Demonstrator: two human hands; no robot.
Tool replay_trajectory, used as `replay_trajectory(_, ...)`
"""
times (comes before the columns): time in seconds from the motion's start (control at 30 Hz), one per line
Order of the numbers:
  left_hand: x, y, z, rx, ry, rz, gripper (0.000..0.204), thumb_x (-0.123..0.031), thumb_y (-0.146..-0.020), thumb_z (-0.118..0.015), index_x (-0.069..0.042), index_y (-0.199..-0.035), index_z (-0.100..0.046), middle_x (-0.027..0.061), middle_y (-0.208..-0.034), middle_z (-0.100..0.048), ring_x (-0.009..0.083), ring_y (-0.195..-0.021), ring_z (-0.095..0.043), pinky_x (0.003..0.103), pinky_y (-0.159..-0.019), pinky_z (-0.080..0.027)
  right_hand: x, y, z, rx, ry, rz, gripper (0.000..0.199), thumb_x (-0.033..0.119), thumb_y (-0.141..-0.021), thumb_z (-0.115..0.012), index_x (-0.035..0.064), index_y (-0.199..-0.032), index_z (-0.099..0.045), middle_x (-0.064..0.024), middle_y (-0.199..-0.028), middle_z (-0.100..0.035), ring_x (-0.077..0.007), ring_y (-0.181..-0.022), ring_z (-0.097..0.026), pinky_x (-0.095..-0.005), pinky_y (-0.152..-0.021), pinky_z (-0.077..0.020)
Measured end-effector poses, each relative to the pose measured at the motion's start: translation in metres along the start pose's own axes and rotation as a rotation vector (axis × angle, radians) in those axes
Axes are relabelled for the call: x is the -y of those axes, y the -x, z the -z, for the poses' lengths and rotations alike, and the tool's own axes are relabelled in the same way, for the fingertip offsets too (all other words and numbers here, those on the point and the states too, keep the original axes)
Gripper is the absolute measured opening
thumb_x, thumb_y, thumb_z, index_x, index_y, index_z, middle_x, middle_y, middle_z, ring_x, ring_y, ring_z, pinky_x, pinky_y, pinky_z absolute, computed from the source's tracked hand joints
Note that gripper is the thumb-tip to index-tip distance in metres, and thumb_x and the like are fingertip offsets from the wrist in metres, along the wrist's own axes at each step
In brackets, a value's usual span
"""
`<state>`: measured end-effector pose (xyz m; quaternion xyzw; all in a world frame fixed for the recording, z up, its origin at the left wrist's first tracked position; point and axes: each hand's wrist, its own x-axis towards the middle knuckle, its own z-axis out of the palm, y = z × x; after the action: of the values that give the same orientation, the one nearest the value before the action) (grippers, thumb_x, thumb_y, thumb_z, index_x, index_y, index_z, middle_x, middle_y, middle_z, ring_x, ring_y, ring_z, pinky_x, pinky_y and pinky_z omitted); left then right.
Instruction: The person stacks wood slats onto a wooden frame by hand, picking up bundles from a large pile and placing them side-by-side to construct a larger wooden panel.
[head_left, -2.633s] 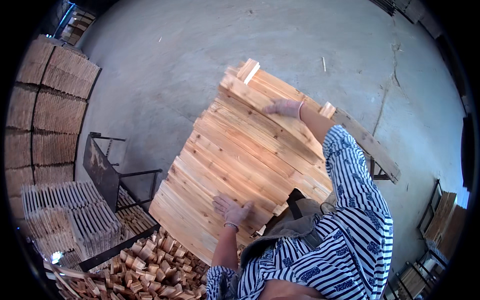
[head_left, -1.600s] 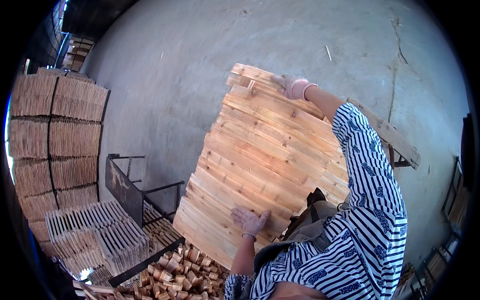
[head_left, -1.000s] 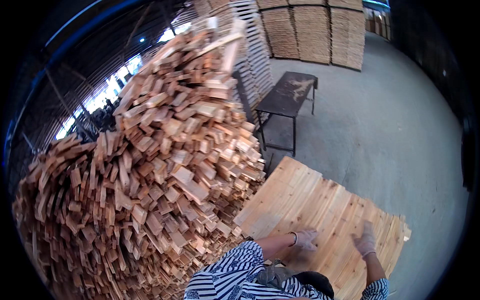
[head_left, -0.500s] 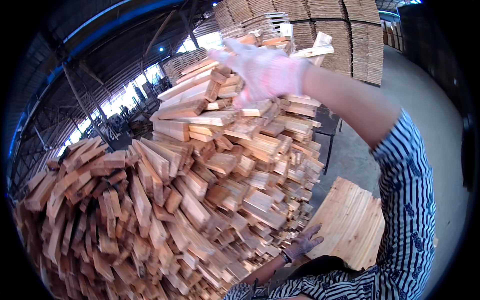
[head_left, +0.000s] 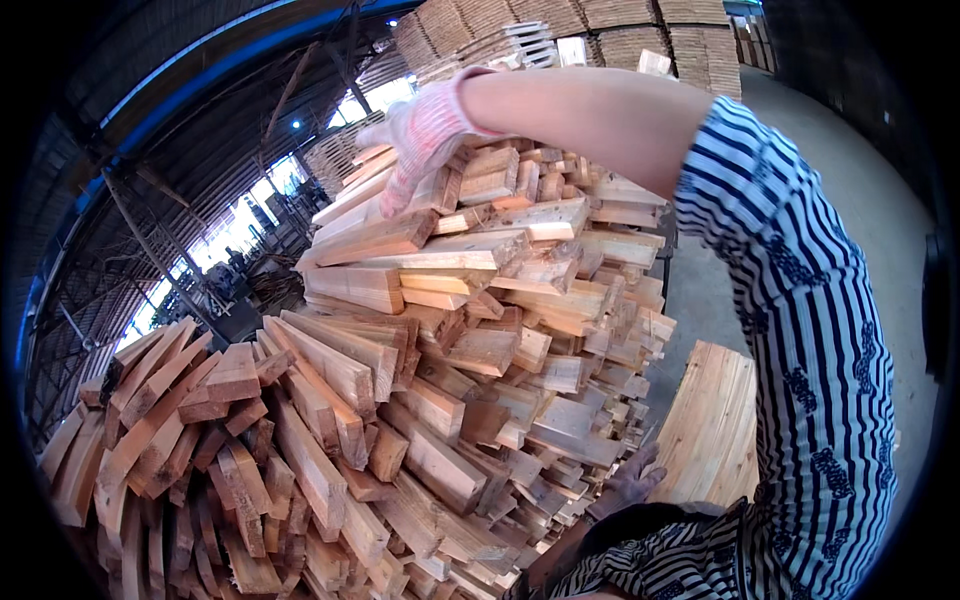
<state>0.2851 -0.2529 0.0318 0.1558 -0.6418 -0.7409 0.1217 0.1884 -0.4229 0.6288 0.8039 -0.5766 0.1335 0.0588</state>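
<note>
My right hand, in a pale pink and white work glove, reaches over the upper end of a big pile of wood. Its fingers are apart, with nothing visible between them, and its lower finger is close to a board near the pile's top. Down at the lower middle, my left hand has its fingers spread and holds nothing that I can see. It is beside the pile's right side and close to a flat wooden panel. Cut wood blocks of uneven length fill the space between the hands.
Tall stacks of wooden slats stand at the back. A grey concrete floor runs along the right. Dark machinery and roof posts are at the far left. Loose boards jut out at the pile's left.
My right hand has moved left and slightly down over the pile, its fingers now angled lower. The view has shifted, and my left hand appears a little farther right, still open.
</note>
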Motion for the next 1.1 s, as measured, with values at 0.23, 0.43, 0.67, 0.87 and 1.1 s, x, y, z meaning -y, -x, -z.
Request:
replay_trajectory(0.23, 0.024, 0.002, 0.007, -0.147, 0.115, -0.015, 0.071, -0.015, -0.100, -0.064, 0.002, -0.156, -0.026, 0.0222, -0.159, -0.035, 0.0295, -0.150, -0.032, 0.037, -0.122, -0.028, 0.009, -0.018, -0.011, 0.202, 0.174, -0.124, 0.119, 0.075, -0.077, -0.071, 0.0032, -0.160, -0.025, -0.0272, -0.140, -0.055, -0.0297, -0.115, -0.066, -0.0404, -0.087, -0.0569)
replay_trajectory(0.43, 0.028, 0.019, 0.010, -0.106, 0.152, 0.107, 0.073, -0.015, -0.100, -0.064, 0.002, -0.157, -0.023, 0.0227, -0.158, -0.036, 0.0288, -0.149, -0.034, 0.037, -0.121, -0.029, 0.009, 0.015, -0.011, 0.242, 0.526, -0.021, 0.120, 0.060, -0.072, -0.084, 0.0245, -0.164, -0.017, -0.0232, -0.165, -0.019, -0.0408, -0.146, -0.037, -0.0479, -0.120, -0.0352)
replay_trajectory(0.67, 0.017, 0.014, 0.021, -0.114, 0.163, 0.119, 0.072, -0.015, -0.100, -0.064, 0.002, -0.157, -0.024, 0.0229, -0.157, -0.037, 0.0291, -0.148, -0.035, 0.037, -0.121, -0.030, 0.006, 0.016, -0.006, 0.317, 0.450, -0.043, 0.124, 0.047, -0.068, -0.090, 0.0288, -0.164, -0.014, -0.0204, -0.167, -0.014, -0.0424, -0.150, -0.027, -0.0505, -0.124, -0.0290)
replay_trajectory(0.87, 0.017, 0.023, 0.024, -0.141, 0.164, 0.103, 0.072, -0.016, -0.100, -0.064, 0.002, -0.157, -0.025, 0.0231, -0.157, -0.038, 0.0293, -0.147, -0.036, 0.037, -0.121, -0.030, 0.008, 0.022, -0.015, 0.373, 0.475, -0.101, 0.128, 0.027, -0.068, -0.091, 0.0332, -0.164, -0.006, -0.0204, -0.167, -0.009, -0.0415, -0.145, -0.036, -0.0492, -0.118, -0.0409)
replay_trajectory(1.1, 0.021, 0.027, 0.027, -0.185, 0.179, 0.082, 0.071, -0.016, -0.100, -0.065, 0.002, -0.156, -0.025, 0.0233, -0.156, -0.039, 0.0295, -0.147, -0.037, 0.038, -0.120, -0.031, 0.014, 0.040, -0.026, 0.179, 0.452, -0.076, 0.117, 0.003, -0.071, -0.082, 0.0296, -0.163, -0.016, -0.0203, -0.166, -0.012, -0.0395, -0.122, -0.060, -0.0434, -0.092, -0.0614)
